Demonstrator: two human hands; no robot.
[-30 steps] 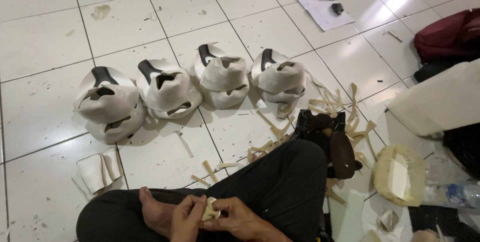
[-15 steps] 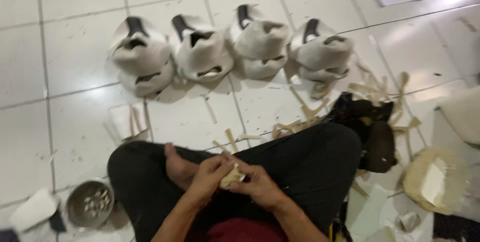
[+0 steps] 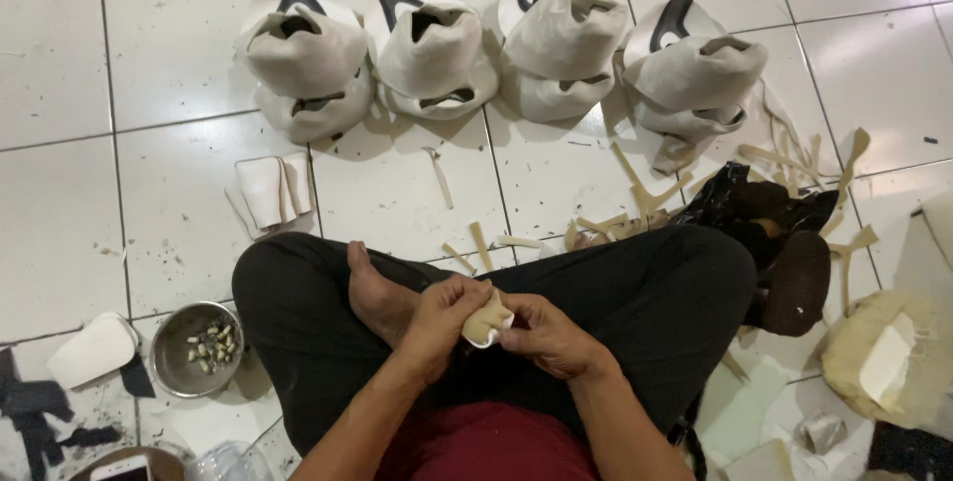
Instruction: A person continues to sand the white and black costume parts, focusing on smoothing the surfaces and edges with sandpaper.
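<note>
I sit cross-legged on a white tiled floor in black trousers. My left hand point(image 3: 438, 320) and my right hand point(image 3: 545, 334) meet over my lap and both grip a small beige and white piece point(image 3: 486, 323), curved like a bit of shoe upper. My bare foot point(image 3: 373, 292) lies just left of my left hand. A row of several white shoe uppers with black strips point(image 3: 427, 39) stands on the floor beyond my knees.
Beige offcut strips point(image 3: 635, 205) litter the tiles by my right knee, beside a black bag point(image 3: 759, 208). A folded white piece point(image 3: 266, 190) lies front left. A steel bowl of small bits point(image 3: 197, 349) and a white scrap point(image 3: 91, 350) sit at left. A beige pad point(image 3: 879, 367) lies right.
The view has tilted down and shifted left, so the shoe row now sits at the top and the bowl is fully seen. My hands still hold the small piece.
</note>
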